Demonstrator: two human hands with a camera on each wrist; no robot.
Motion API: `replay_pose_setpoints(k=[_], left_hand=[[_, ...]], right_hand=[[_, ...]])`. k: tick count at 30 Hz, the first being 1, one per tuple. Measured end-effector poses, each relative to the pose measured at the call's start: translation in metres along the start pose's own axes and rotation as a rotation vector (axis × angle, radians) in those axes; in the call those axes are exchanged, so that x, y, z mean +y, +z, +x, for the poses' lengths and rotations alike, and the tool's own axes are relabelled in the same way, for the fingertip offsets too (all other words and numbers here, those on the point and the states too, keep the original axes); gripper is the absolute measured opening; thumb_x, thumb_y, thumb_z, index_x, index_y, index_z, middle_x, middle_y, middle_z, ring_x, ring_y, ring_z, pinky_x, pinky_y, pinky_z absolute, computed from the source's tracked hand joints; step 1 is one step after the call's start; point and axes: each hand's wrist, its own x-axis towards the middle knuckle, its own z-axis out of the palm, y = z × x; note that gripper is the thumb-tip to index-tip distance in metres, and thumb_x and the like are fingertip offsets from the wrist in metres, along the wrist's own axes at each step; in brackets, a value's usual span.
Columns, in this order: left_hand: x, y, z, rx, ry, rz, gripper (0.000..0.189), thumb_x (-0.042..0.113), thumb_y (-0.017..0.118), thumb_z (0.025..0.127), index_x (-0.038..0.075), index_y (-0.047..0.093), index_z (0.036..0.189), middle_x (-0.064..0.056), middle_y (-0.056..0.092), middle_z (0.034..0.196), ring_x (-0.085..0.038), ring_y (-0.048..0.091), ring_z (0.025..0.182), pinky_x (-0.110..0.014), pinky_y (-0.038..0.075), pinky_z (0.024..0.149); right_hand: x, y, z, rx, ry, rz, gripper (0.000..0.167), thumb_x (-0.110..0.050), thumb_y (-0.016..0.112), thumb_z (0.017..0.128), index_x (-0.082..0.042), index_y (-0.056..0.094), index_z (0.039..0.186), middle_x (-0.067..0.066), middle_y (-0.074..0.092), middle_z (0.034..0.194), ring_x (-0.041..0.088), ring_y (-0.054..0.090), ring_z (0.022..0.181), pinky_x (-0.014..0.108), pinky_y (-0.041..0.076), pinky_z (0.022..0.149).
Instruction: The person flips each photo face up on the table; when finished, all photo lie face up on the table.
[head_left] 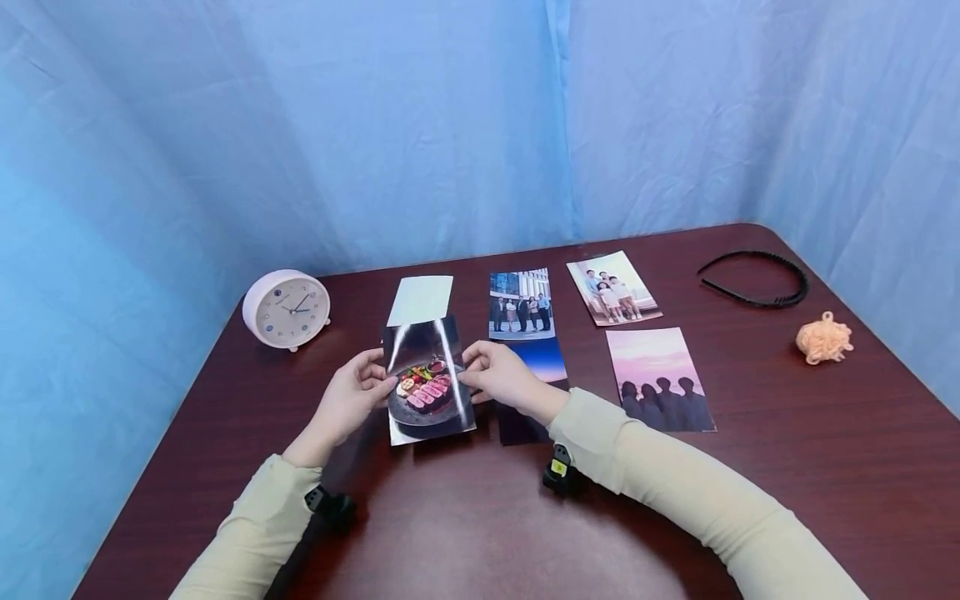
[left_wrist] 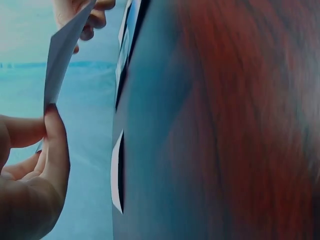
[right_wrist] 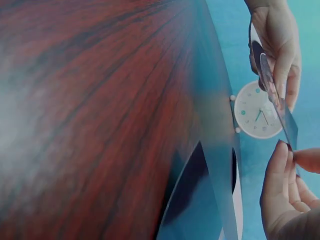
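A glossy photo of sliced steak on a dark plate is held upright above the table, tilted toward the head camera. My left hand pinches its left edge between thumb and fingers. On the opposite edge, my right hand pinches it the same way. In the left wrist view the photo's pale back shows, seen nearly edge-on. Behind the steak photo lies a white card, partly covered by it in the head view. Beneath my right hand is a blue-and-dark photo, overlapped by the hand and wrist.
Farther back lie an office-group photo and a family photo. A pink-sky silhouette photo is at the right. A white alarm clock stands at left; a black headband and a peach yarn bundle lie at far right.
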Motion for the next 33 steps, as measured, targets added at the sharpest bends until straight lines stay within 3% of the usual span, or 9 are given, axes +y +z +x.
replay_pose_setpoints(k=[5, 13, 23, 33], left_hand=[[-0.005, -0.008, 0.006, -0.051, -0.020, 0.090, 0.052, -0.005, 0.056, 0.090, -0.010, 0.035, 0.138, -0.010, 0.056, 0.088, -0.001, 0.056, 0.069, -0.022, 0.055, 0.063], [-0.014, -0.012, 0.016, -0.164, -0.075, 0.197, 0.053, -0.001, 0.059, 0.090, -0.011, 0.036, 0.137, -0.011, 0.054, 0.088, -0.008, 0.057, 0.070, -0.030, 0.058, 0.067], [-0.023, -0.018, 0.025, -0.319, -0.156, 0.171, 0.058, -0.005, 0.058, 0.089, -0.014, 0.030, 0.139, -0.011, 0.056, 0.086, -0.007, 0.057, 0.068, -0.029, 0.058, 0.068], [-0.028, -0.022, 0.029, -0.331, -0.158, 0.162, 0.059, -0.006, 0.059, 0.088, -0.014, 0.032, 0.139, -0.008, 0.058, 0.081, -0.007, 0.059, 0.070, -0.028, 0.057, 0.069]], right_hand=[[-0.001, 0.007, 0.004, -0.005, 0.055, -0.010, 0.017, -0.001, 0.062, 0.088, 0.002, 0.054, 0.102, 0.010, 0.062, 0.077, 0.015, 0.060, 0.059, 0.033, 0.058, 0.062], [-0.003, 0.017, 0.013, 0.014, 0.220, -0.055, 0.015, 0.005, 0.064, 0.084, -0.001, 0.051, 0.088, 0.009, 0.060, 0.072, 0.012, 0.058, 0.050, 0.028, 0.057, 0.055], [-0.002, 0.021, 0.016, 0.009, 0.305, -0.051, 0.017, 0.006, 0.066, 0.083, -0.001, 0.051, 0.084, 0.011, 0.059, 0.076, 0.012, 0.058, 0.050, 0.025, 0.055, 0.052], [0.004, 0.022, 0.018, 0.019, 0.326, 0.021, 0.015, 0.009, 0.065, 0.083, 0.001, 0.053, 0.084, 0.014, 0.060, 0.084, 0.012, 0.059, 0.052, 0.025, 0.056, 0.055]])
